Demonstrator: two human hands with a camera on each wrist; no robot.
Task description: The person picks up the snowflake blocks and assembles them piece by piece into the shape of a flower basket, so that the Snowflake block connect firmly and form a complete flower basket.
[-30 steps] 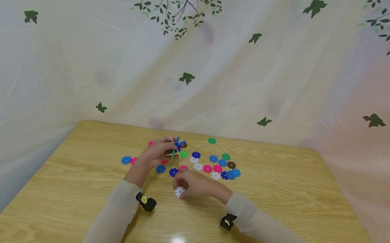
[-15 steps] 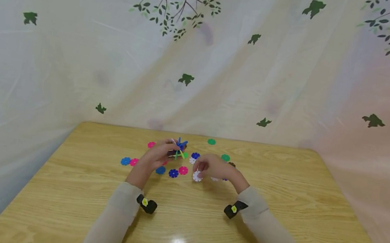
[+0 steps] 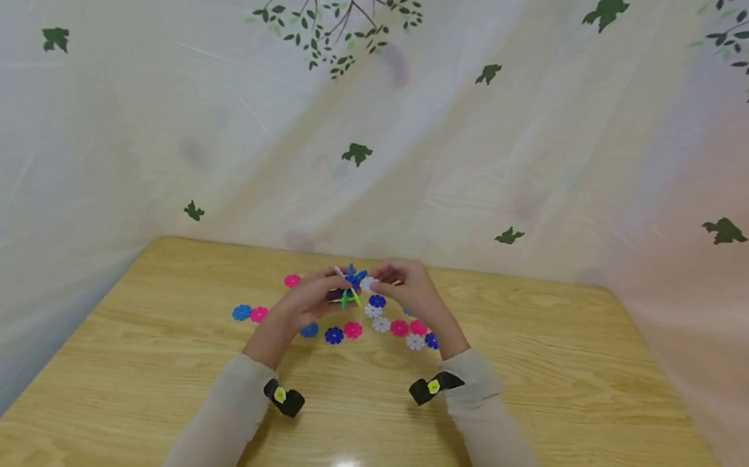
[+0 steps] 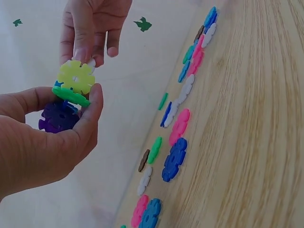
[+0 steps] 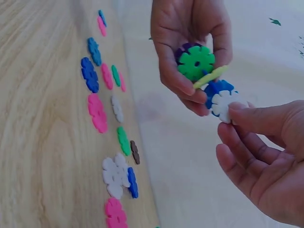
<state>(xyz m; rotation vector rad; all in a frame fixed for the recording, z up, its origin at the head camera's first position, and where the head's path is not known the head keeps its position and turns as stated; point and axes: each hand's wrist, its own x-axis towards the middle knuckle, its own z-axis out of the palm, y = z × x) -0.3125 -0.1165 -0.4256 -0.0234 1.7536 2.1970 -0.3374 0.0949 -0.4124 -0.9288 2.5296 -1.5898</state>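
My left hand (image 3: 307, 296) grips a cluster of joined plastic flower discs (image 3: 355, 279) above the far part of the table. In the left wrist view it has a yellow disc (image 4: 76, 76), a green disc (image 4: 71, 96) and a purple disc (image 4: 59, 118), slotted together at angles; a blue disc (image 5: 219, 88) shows in the right wrist view. Between thumb and fingers, my right hand (image 3: 412, 292) pinches a white flower disc (image 5: 221, 105). That white disc is right at the cluster's blue part, overlapping it in the right wrist view.
Several loose flower discs lie flat on the wooden table (image 3: 346, 423), among them a pink disc (image 3: 353, 330), a dark blue disc (image 3: 333, 335) and a white disc (image 3: 415, 341). A pale curtain (image 3: 252, 126) with leaf prints hangs behind the far edge.
My right hand has carried the white disc away from the near side, up and over the loose discs to the cluster. My left hand has kept its hold, shifting slightly right.
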